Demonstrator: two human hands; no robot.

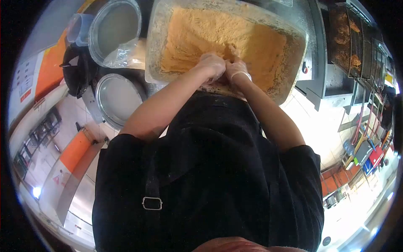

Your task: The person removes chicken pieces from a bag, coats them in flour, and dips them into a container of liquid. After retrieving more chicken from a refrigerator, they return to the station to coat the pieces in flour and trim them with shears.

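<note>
Against the near edge of the tub point(300, 53), your hands meet.
Touching, left hand point(212, 65) and right hand point(237, 69) clench breading point(201, 33).

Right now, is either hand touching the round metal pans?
No: left hand and right hand meet in the crumb tub, away from the pans.

Two gloved hands, the left hand point(212, 65) and the right hand point(237, 69), are close together at the near edge of one large clear tub point(156, 50). The tub holds one bed of orange breading point(218, 38). On the left are two round metal pans, the far pan point(115, 27) and the near pan point(117, 98), with one crumpled plastic bag point(124, 54) between them. One translucent cup point(79, 29) is at far left. Several wire fryer baskets point(346, 38) are at far right, too crowded to count exactly. One metal buckle point(152, 203) is on one black apron point(210, 168).
</note>
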